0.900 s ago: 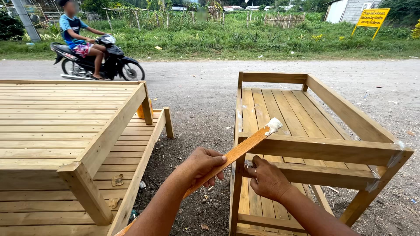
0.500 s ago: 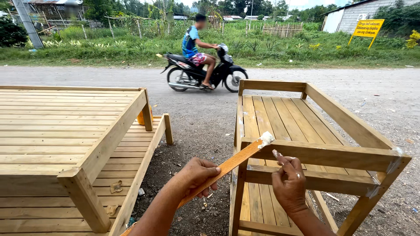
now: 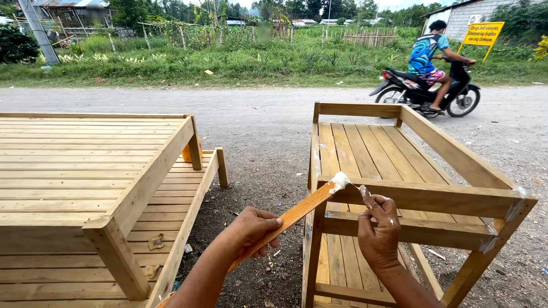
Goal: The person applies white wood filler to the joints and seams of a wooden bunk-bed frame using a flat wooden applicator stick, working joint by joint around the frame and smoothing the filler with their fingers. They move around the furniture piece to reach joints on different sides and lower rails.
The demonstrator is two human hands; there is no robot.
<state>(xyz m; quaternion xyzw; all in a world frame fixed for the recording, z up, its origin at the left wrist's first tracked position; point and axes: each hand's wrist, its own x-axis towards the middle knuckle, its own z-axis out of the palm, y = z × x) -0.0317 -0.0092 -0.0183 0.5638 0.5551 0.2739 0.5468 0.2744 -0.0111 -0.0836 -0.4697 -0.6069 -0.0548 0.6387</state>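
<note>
My left hand [image 3: 251,231] grips a thin orange wooden stick [image 3: 299,211] that slants up to the right, with a dab of white putty [image 3: 339,181] on its tip. My right hand [image 3: 378,231] is raised just right of that tip, fingers pinched on a small bit of white putty [image 3: 363,191]. Both hands hover at the near top rail of a slatted wooden bench frame [image 3: 434,197], whose corners show white filler smears.
A large slatted wooden bed frame [image 3: 85,171] stands at the left, with a dirt gap between it and the bench. Beyond runs a gravel road where a person rides a motorbike [image 3: 425,88] at the right. Grass, fencing and a yellow sign [image 3: 482,33] lie behind.
My right hand rose from the rail to the stick's tip and pinched off some putty. The motorbike rider crossed from left to right along the road.
</note>
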